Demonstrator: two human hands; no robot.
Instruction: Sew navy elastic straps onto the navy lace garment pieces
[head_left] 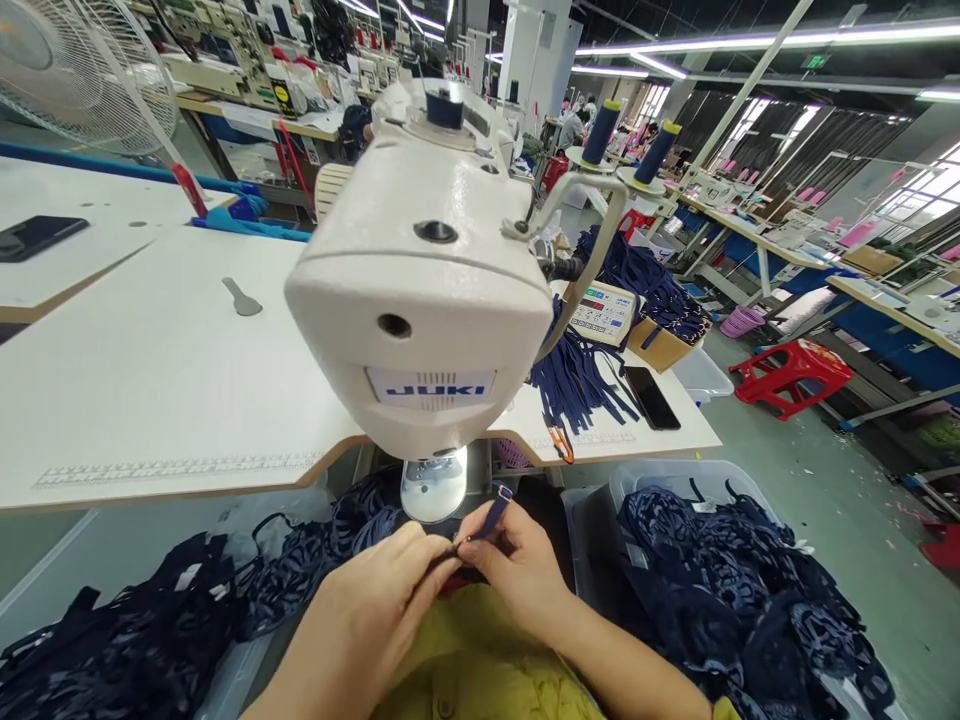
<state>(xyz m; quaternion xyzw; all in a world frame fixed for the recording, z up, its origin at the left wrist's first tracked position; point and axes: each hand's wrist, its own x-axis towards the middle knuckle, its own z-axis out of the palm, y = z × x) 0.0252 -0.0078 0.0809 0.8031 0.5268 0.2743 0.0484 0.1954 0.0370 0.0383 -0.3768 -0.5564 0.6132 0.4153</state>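
A narrow navy strap (493,516) with a small metal-looking ring or slider at its upper end is pinched in my right hand (517,565). My left hand (390,575) meets it at the fingertips, thumb and fingers pressed together on dark fabric that joins the strap. Both hands are close to my body, just below the head of a white JUKI sewing machine (420,300). The machine's lower sewing end (435,487) is just beyond my fingers. What lies under my fingertips is mostly hidden.
Plastic bins of navy patterned garments stand at left (135,620) and right (750,610). On the table lie a bundle of navy straps (585,385), orange-handled snips (559,440), a phone (652,398) and a flat grey metal piece (241,298). A red stool (795,375) stands at right.
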